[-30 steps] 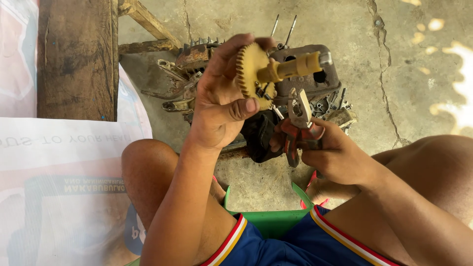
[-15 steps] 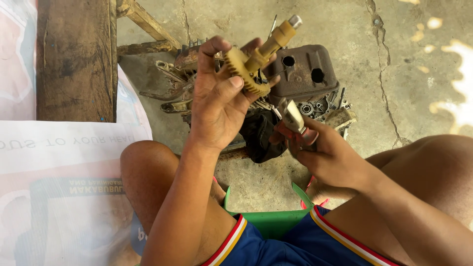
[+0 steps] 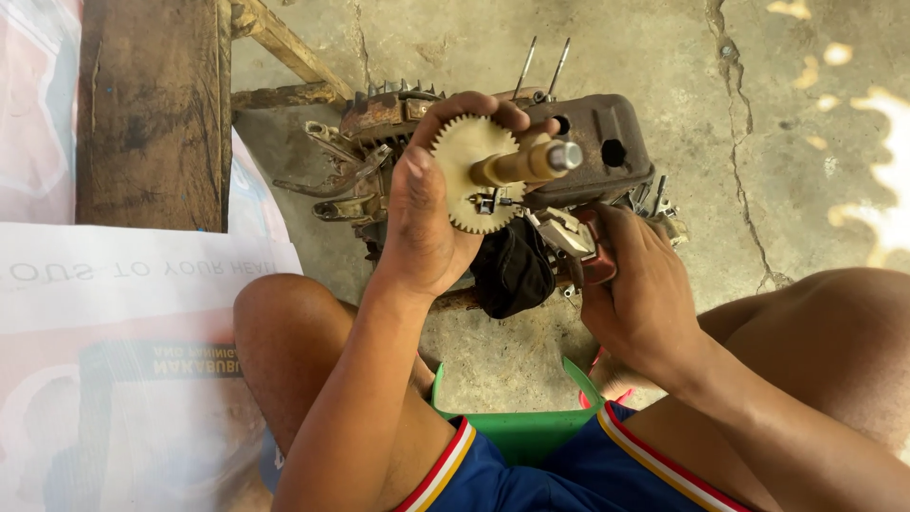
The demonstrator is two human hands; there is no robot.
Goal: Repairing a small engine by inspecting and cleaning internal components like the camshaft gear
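My left hand (image 3: 427, 213) holds up a tan toothed gear on a shaft (image 3: 493, 171), with the shaft's metal tip pointing right. Small metal parts hang at the gear's lower face. My right hand (image 3: 635, 289) grips a red-handled tool (image 3: 583, 248) just below and right of the gear, its metal jaws close to the gear's lower edge. Behind both hands, on the concrete floor, sits a rusty small engine (image 3: 588, 142) with cooling fins and two thin studs sticking up.
A black cloth-like piece (image 3: 512, 270) hangs under the engine. A wooden plank (image 3: 147, 114) and wooden frame lie at the upper left. A printed plastic sheet (image 3: 114, 360) covers the left. I sit on a green stool (image 3: 526, 431), knees spread on both sides.
My left hand has turned the gear: its shaft pointed up and right half a second ago and now lies nearly level. My right hand with the tool has stayed close beneath it.
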